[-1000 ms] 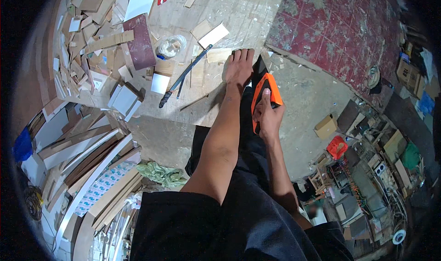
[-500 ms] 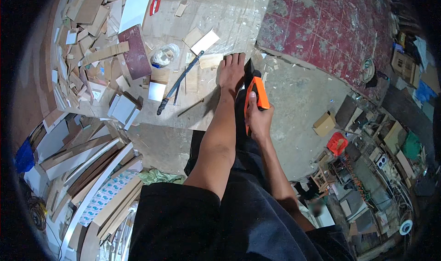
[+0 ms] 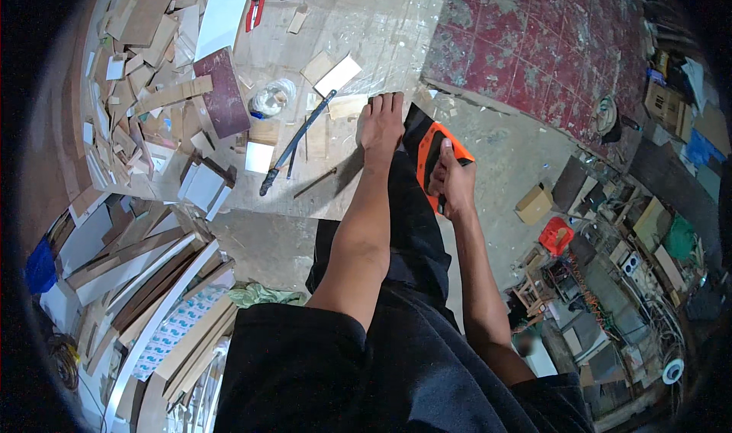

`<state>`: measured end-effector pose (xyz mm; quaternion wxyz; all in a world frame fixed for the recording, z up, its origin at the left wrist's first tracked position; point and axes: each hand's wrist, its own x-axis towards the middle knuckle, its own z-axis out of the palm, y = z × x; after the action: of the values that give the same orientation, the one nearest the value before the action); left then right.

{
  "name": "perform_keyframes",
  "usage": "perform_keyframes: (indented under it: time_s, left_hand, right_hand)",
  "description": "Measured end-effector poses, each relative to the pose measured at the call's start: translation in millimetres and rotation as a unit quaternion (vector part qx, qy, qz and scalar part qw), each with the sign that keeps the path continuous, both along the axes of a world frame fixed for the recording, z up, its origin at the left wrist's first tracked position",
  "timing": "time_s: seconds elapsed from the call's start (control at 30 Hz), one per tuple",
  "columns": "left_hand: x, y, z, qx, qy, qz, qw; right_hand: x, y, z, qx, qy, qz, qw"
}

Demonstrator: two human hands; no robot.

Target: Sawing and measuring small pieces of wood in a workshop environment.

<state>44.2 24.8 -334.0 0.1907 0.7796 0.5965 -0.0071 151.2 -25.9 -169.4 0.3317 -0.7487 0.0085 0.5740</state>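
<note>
My right hand (image 3: 455,181) is closed round the grip of a handsaw (image 3: 425,155) with an orange and black handle. The saw's dark blade points up and left toward the workbench edge, just right of my left hand (image 3: 381,128). That left hand presses down at the bench's right edge, fingers together and bent over at the tips; what lies under them is mostly hidden. Beside it on the bench are a pale wood piece (image 3: 348,106) and a white-faced offcut (image 3: 338,75). A long dark bar (image 3: 299,139) lies farther left, near a roll of clear tape (image 3: 273,97).
Wood offcuts (image 3: 145,90) are heaped on the workbench (image 3: 366,21) at the left. A red-handled tool (image 3: 257,4) lies at the back. Boards (image 3: 152,280) stand stacked at lower left. On the floor at right are a cardboard box (image 3: 534,204) and a red basket (image 3: 557,236).
My right hand has drawn the handsaw back and to the right, and its flat side now shows more. My left hand has stayed almost in place.
</note>
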Motion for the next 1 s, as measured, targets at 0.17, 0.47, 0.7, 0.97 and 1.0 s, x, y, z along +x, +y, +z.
perform_keyframes:
  time_s: [0.17,0.47,0.7,0.97,1.0]
  left_hand:
    - [-6,-1,-6,0.05,-0.012,0.017,0.999]
    - [-8,0,-12,0.012,-0.005,0.001,1.0]
    - [-1,-4,-18,0.023,0.01,-0.012,1.0]
    - [-7,2,-9,-0.045,-0.004,-0.016,0.999]
    - [-10,3,-10,-0.027,-0.002,-0.009,1.0]
  right_hand:
    - [-3,0,-1,0.01,-0.026,0.008,1.0]
    - [-39,-5,-1,0.034,-0.085,0.062,0.994]
    - [-34,2,-33,0.036,-0.074,0.051,0.995]
    - [-42,-17,-12,0.022,-0.051,0.016,0.998]
    - [-43,-16,-18,0.021,-0.051,0.015,0.998]
